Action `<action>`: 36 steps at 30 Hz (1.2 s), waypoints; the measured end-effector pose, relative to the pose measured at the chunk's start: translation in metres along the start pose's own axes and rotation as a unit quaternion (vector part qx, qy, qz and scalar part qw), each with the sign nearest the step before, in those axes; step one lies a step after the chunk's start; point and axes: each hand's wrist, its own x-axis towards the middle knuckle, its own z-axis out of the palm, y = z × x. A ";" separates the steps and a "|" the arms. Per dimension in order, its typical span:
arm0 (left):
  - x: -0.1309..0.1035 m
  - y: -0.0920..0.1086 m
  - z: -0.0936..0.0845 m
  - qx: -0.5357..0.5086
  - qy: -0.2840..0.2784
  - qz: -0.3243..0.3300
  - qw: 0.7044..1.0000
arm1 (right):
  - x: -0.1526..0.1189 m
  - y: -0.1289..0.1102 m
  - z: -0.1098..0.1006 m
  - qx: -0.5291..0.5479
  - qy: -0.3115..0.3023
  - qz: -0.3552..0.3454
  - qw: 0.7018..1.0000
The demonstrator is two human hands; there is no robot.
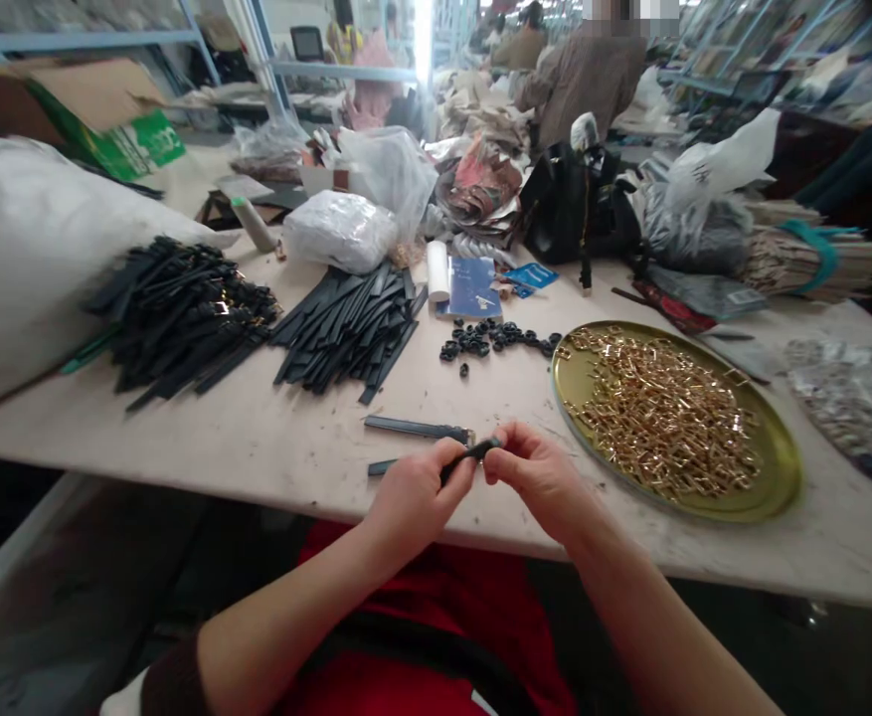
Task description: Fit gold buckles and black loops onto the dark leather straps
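Note:
Near the table's front edge, my left hand [417, 489] is closed around a dark strap [471, 453]. My right hand [532, 471] pinches the strap's tip between thumb and fingers; whether a small part is also held there is hidden. Just beyond lies another dark strap [412, 428] with a buckle at its right end. A dark strap end [381, 467] pokes out left of my left hand; I cannot tell whether it belongs to the held strap. To the right, a round gold tray [784, 489] carries a heap of gold-coloured buckles [666, 418]. Small black loops [491, 338] lie scattered beyond my hands.
Loose dark straps [346, 328] form a pile at centre left, beside a pile of straps with buckles [182, 313]. A big white sack [48, 249] borders the left. Behind are a white roll [437, 271], a blue booklet [472, 285], a black bag [585, 204] and a person [592, 75].

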 end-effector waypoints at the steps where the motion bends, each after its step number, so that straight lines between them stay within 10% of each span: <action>1: -0.007 0.001 0.001 0.015 -0.003 0.007 1.000 | -0.009 0.003 0.006 0.006 0.021 -0.016 1.000; 8: -0.040 0.009 -0.001 0.010 -0.063 0.023 0.998 | -0.058 0.020 0.017 -0.097 0.118 -0.140 0.978; 36: -0.020 -0.011 -0.008 -0.128 -0.167 -0.057 0.976 | -0.039 0.042 0.021 0.142 -0.026 0.097 0.985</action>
